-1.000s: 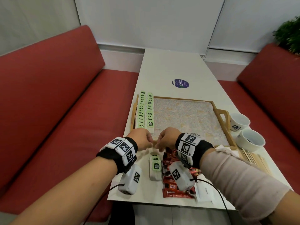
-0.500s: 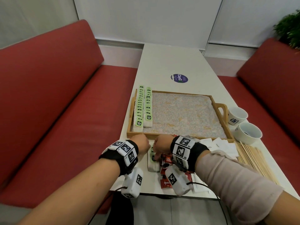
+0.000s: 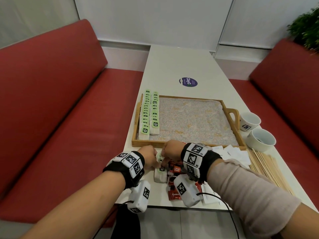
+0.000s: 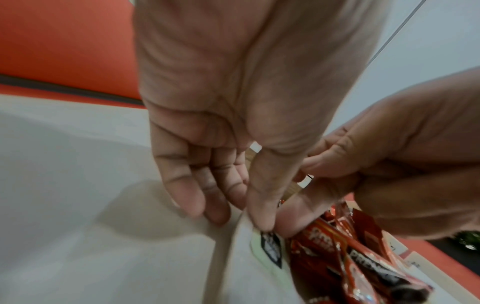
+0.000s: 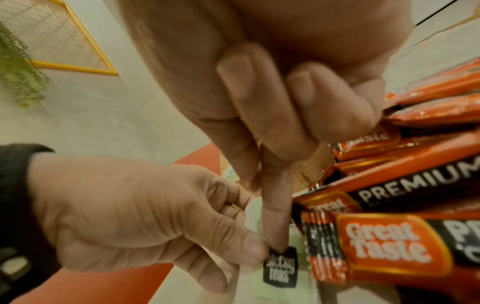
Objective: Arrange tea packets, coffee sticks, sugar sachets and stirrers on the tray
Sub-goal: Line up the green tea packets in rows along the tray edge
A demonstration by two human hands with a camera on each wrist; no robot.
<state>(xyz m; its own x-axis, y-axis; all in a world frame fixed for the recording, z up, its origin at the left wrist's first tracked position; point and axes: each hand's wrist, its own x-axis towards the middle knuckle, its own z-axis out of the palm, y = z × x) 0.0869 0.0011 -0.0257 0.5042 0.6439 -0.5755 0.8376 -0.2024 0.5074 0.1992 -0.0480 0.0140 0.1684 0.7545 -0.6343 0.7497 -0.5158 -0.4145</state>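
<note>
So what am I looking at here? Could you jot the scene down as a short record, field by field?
setting: white table between red benches
tray: wooden tray with patterned liner, mostly bare
on tray: two rows of tea packets along its left side
left hand: left hand pinches a loose tea packet in front of the tray
right hand: right hand has a fingertip on that same packet
beside them: red coffee sticks, off the tray
right of tray: sugar sachets, wooden stirrers, two white cups

Tea packet reads "McCoy teas"; coffee sticks read "Great Taste", "PREMIUM".
</note>
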